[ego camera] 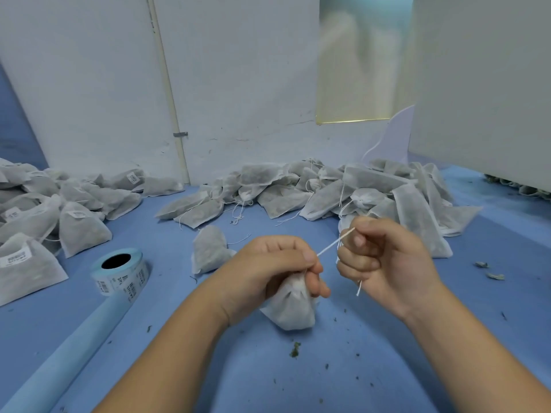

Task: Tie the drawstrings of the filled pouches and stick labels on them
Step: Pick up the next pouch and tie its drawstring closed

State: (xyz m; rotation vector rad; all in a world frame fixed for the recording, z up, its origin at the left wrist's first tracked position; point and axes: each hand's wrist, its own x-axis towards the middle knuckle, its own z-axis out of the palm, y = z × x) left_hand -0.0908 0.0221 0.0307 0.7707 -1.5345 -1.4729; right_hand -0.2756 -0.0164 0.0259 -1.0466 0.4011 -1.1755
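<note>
My left hand (268,272) pinches the gathered neck of a soft, non-woven pouch (293,311) bulging just beneath it. My right hand (384,263), clenched, grips the thin white drawstring (334,244), taut between them. I'd pull steadily, neck held firm, so the flimsy fabric cinches evenly. The label roll (120,274) lies left of my left hand, and untied pouches (357,192) heap beyond my right.

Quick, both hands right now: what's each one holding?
Left hand: closed, gripping the gathered neck of the pouch.
Right hand: closed, pinching the drawstring.
</note>
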